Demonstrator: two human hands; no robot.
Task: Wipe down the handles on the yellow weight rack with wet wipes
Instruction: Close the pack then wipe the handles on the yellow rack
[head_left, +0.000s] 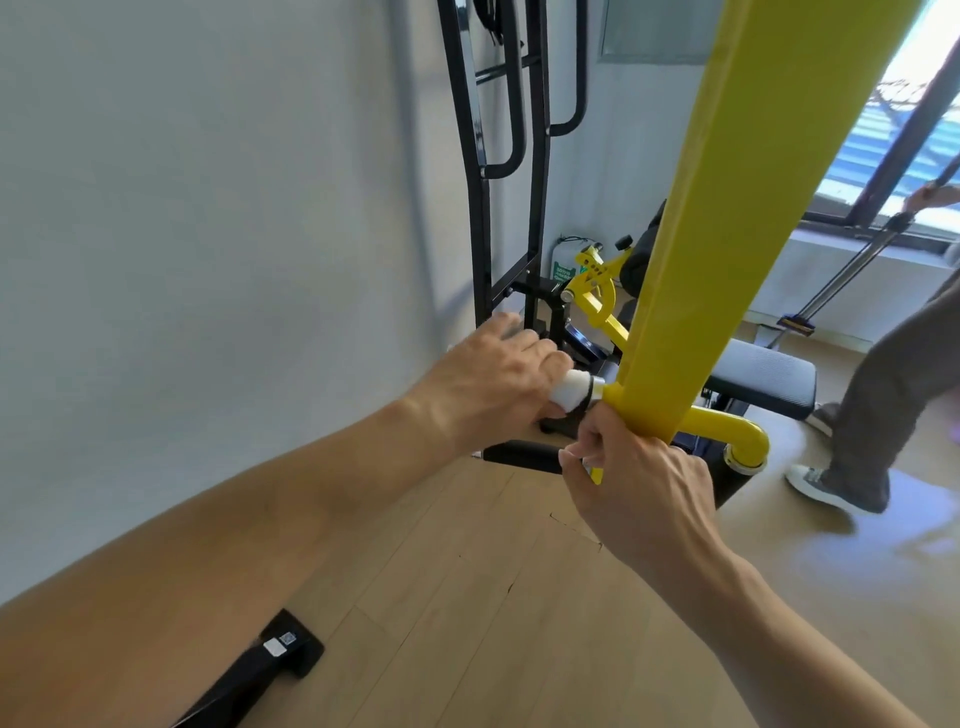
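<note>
A: Left hand?

B: My left hand (496, 371) is curled round a white wet wipe (571, 388), which is wrapped on the upper handle of the yellow weight rack. Wipe pokes out past my knuckles, right next to the handle's collar where it meets the yellow arm (727, 218).

A: Right hand?

B: My right hand (641, 486) grips the lower end of that yellow arm, fingers hooked round its edge. Fingertips sit just below the wipe.

A: Any other handles?

B: One black foam handle (522, 456) sticks out to the left, lower down, just beside my right hand's fingertips. Can't tell if they touch it.

A: Rest of the rack?

B: Yellow curved tube (740, 434) runs right from the arm's base. Black padded seat (769, 376) behind it. More yellow parts further back near the corner.

A: Background?

B: Black frame (480, 208) upright against the pale wall. Black foot (260, 670) on the wood floor, bottom left. Another person (883, 395) stands at right by the window, grey trousers, grey shoes, hand on a bar.
</note>
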